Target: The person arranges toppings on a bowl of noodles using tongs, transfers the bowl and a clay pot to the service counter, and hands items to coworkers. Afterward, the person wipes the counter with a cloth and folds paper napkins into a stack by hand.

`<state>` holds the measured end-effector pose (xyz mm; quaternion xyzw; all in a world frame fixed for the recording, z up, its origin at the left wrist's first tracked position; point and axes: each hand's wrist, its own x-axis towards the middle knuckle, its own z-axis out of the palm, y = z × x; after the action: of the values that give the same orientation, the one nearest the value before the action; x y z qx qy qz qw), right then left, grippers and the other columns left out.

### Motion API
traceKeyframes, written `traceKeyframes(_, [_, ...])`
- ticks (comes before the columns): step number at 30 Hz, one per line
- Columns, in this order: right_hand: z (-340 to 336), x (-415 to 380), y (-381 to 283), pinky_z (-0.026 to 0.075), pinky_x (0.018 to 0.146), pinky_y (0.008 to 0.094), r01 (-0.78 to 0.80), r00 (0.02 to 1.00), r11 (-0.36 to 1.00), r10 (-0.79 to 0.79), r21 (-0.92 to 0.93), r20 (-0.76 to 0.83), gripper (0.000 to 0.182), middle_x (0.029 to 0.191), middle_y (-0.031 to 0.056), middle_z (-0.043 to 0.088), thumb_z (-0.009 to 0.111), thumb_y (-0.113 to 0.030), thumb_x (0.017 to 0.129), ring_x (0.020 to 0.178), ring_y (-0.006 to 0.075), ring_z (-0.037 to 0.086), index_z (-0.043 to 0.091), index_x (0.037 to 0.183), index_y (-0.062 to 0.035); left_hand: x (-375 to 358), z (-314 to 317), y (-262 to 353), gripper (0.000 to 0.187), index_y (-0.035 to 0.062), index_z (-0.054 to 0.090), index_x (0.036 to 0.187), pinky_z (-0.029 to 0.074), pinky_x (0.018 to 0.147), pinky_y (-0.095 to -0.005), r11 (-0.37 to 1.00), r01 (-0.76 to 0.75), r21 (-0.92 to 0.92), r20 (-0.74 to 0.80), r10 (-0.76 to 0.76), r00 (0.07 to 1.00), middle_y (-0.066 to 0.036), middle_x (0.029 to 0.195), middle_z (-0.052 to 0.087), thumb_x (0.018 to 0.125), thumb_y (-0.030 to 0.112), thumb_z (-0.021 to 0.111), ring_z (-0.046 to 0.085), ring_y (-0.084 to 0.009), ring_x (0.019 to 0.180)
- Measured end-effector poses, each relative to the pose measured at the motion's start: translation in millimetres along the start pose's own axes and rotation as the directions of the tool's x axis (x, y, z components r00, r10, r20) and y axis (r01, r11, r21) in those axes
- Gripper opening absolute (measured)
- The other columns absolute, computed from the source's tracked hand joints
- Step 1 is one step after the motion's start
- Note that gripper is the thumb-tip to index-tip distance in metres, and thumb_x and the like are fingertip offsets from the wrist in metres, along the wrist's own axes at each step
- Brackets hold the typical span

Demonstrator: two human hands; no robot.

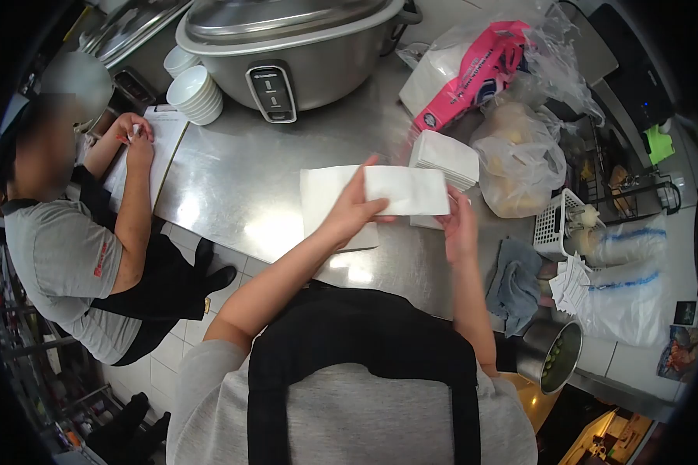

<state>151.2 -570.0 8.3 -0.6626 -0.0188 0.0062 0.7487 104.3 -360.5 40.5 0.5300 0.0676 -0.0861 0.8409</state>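
Note:
A folded white paper napkin [406,191] is stretched between my two hands above the steel table. My left hand [353,208] grips its left end, with the thumb lying across the front and the other fingers partly hidden behind the paper. At the right end, my right hand [460,226] pinches the edge between thumb and fingers. Under my left hand an unfolded white napkin [318,194] lies flat on the table. Just beyond the held napkin sits a stack of folded napkins [450,155], close to my right hand.
A large rice cooker [310,70] and stacked white bowls [197,93] stand at the back of the steel table [248,163]. Plastic bags [520,163], a white basket [554,225] and a grey cloth [514,283] lie right. A person [70,232] writes at the left.

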Motion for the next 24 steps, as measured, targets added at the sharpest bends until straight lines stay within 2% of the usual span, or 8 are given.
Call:
traceKeyframes(2, [-20,5,-15,0.046,0.082,0.0281,-0.291,0.957,0.848,0.261,0.444,0.128,0.03,0.105,0.0091,0.063,0.055,-0.005,0.087,0.099,0.0147,0.058,0.05,0.114,0.0048,20,21,-14,0.072,0.0117,0.017,0.144,0.055,0.077,-0.0303,1.0,-0.008,0.017,0.078,0.007,0.997,-0.01,0.13,0.044,0.082,-0.002,0.053,0.055,-0.0182,0.105])
traceKeyframes(3, [-30,10,-16,0.046,0.082,0.0281,-0.283,0.959,0.85,0.258,0.445,0.118,0.03,0.105,0.0091,0.063,0.055,-0.005,0.087,0.099,0.0147,0.058,0.05,0.114,0.0048,30,31,-21,0.071,0.0091,0.021,0.142,0.054,0.074,-0.0299,0.99,-0.048,0.135,0.104,0.034,0.994,-0.01,0.122,0.05,0.08,-0.002,0.055,0.057,-0.0179,0.099])
traceKeyframes(5, [-48,20,-12,0.047,0.076,0.0249,-0.098,0.995,0.994,0.098,-0.057,0.006,0.032,0.098,0.0077,0.065,0.056,0.001,0.084,0.088,0.0131,0.06,0.048,0.114,0.0052,52,34,-44,0.07,0.0065,0.025,0.14,0.053,0.072,-0.0296,0.964,-0.09,0.25,0.14,0.056,0.989,-0.011,0.114,0.056,0.078,-0.002,0.057,0.059,-0.0175,0.093])
traceKeyframes(7, [-64,25,2,0.047,0.071,0.0225,-0.033,0.997,0.982,0.019,-0.185,-0.074,0.032,0.09,0.0076,0.066,0.058,0.006,0.08,0.077,0.0123,0.062,0.049,0.111,0.005,74,28,-70,0.065,0.0036,0.035,0.132,0.051,0.066,-0.0283,0.922,-0.144,0.359,0.108,0.112,0.988,-0.009,0.086,0.064,0.073,0.0,0.062,0.061,-0.015,0.077])
traceKeyframes(9, [-78,27,17,0.046,0.066,0.0228,0.012,0.997,0.888,-0.046,-0.46,-0.064,0.036,0.082,0.0069,0.066,0.063,0.004,0.076,0.072,0.0106,0.061,0.051,0.109,0.0039,71,32,-63,0.062,0.0024,0.037,0.129,0.05,0.065,-0.0296,0.839,-0.18,0.514,0.091,0.155,0.984,-0.009,0.077,0.063,0.072,0.0,0.063,0.062,-0.0164,0.072])
traceKeyframes(10, [-81,28,25,0.046,0.066,0.0228,0.009,0.997,0.888,-0.043,-0.461,-0.065,0.036,0.082,0.0069,0.066,0.063,0.004,0.076,0.072,0.0106,0.061,0.051,0.109,0.0039,69,33,-60,0.06,0.0013,0.039,0.126,0.05,0.064,-0.0308,0.729,-0.201,0.654,0.077,0.201,0.977,-0.009,0.069,0.063,0.071,0.0,0.065,0.063,-0.0178,0.067])
traceKeyframes(22, [-76,25,43,0.045,0.062,0.026,-0.01,0.992,0.634,-0.094,-0.773,-0.09,0.039,0.079,0.0066,0.06,0.068,-0.003,0.073,0.072,0.0138,0.058,0.054,0.109,0.0003,69,32,-73,0.055,0.0,0.036,0.12,0.048,0.068,-0.0429,0.547,-0.208,0.811,0.107,0.211,0.972,-0.018,0.071,0.061,0.072,0.003,0.062,0.062,-0.0358,0.072])
traceKeyframes(24, [-69,20,40,0.045,0.076,0.033,0.149,0.915,0.482,-0.397,-0.863,-0.064,0.034,0.094,0.013,0.056,0.067,-0.006,0.074,0.088,0.0243,0.057,0.056,0.106,0.0,66,30,-69,0.051,0.0012,0.038,0.118,0.048,0.069,-0.0435,0.497,-0.23,0.837,0.134,0.221,0.966,-0.017,0.075,0.061,0.073,0.004,0.062,0.061,-0.0355,0.077])
